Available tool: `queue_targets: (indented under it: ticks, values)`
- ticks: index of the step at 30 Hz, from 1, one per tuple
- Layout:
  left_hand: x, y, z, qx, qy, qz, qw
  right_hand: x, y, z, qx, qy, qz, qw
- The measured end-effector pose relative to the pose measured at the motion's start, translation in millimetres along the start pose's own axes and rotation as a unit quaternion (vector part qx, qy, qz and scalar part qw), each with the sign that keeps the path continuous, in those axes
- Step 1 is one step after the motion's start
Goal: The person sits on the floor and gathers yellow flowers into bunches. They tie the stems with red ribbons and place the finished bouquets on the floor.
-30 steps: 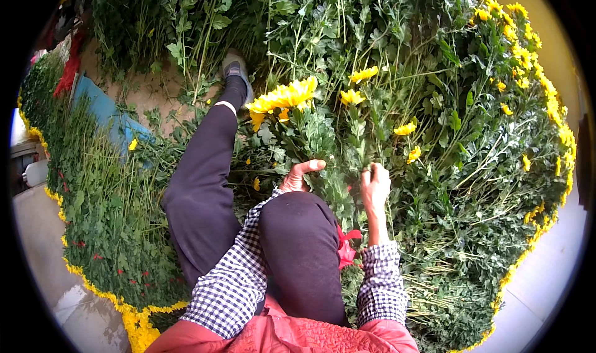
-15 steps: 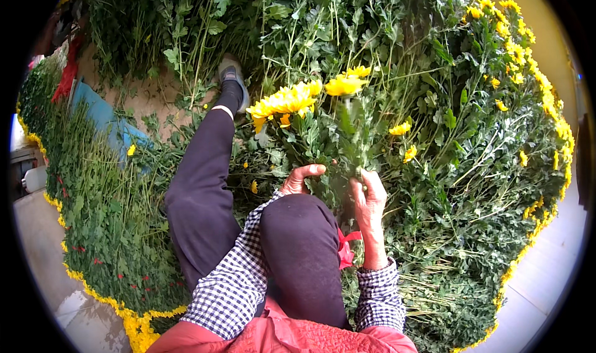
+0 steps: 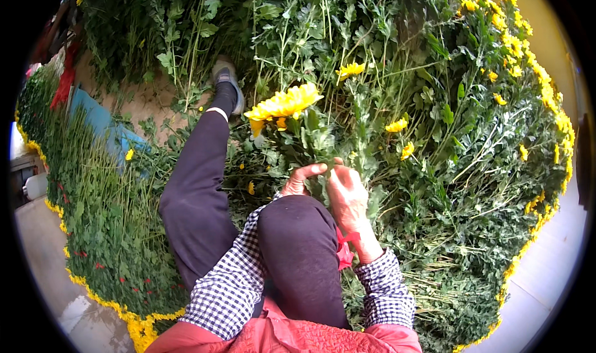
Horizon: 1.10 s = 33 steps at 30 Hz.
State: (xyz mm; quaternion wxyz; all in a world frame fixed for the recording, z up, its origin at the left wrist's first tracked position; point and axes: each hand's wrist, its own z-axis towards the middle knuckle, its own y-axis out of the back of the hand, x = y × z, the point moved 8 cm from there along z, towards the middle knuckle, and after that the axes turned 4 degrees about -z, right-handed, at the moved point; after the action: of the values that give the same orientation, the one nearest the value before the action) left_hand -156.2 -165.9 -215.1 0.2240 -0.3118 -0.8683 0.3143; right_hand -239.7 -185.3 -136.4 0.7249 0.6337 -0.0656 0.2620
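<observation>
My left hand (image 3: 303,180) is closed round a bunch of yellow chrysanthemums (image 3: 285,103), just beyond my raised knee. The blooms stand level together at the top, with green leaves below them. My right hand (image 3: 349,194) presses against the bunch's right side, fingers pinched at the stems beside my left thumb. What its fingertips grip is partly hidden by leaves, though it looks like a chrysanthemum stem. A red strip (image 3: 346,250) hangs by my right wrist and knee.
Cut chrysanthemums lie heaped on the right (image 3: 447,185) and ahead, yellow blooms along the outer edge. Another pile (image 3: 105,216) lies left, with yellow heads round its rim. A blue sheet (image 3: 99,120) shows beside my outstretched leg (image 3: 202,179). One loose yellow bloom (image 3: 397,126) lies right of the bunch.
My right hand has moved left against my left hand, bringing a yellow chrysanthemum into the bunch. Another bloom behind it stays in the heap. My left hand has barely moved.
</observation>
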Motion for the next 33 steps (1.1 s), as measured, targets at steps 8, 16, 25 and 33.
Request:
queue_targets:
  ticks: [8, 16, 25, 33]
  values:
    - [-47.8, 6.8, 8.9, -0.037, -0.215, 0.051, 0.974, -56.9, -16.4, -53.8, 0.111, -0.215, 0.26, 0.935]
    - [-149.5, -88.6, -57.9, 0.153, -0.482, 0.277, 0.817, -169.6, -53.9, -169.2, 0.138, -0.107, 0.05, 0.983]
    - [-113.0, -251.3, -262.9, 0.322, -0.486, 0.368, 0.725, -236.6, 114.3, -122.4, -0.224, -0.268, 0.05, 0.936]
    - [-104.5, -208.1, -282.2, 0.237, -0.531, 0.284, 0.762, -96.7, 102.1, -139.5, 0.131, -0.19, 0.611, 0.757]
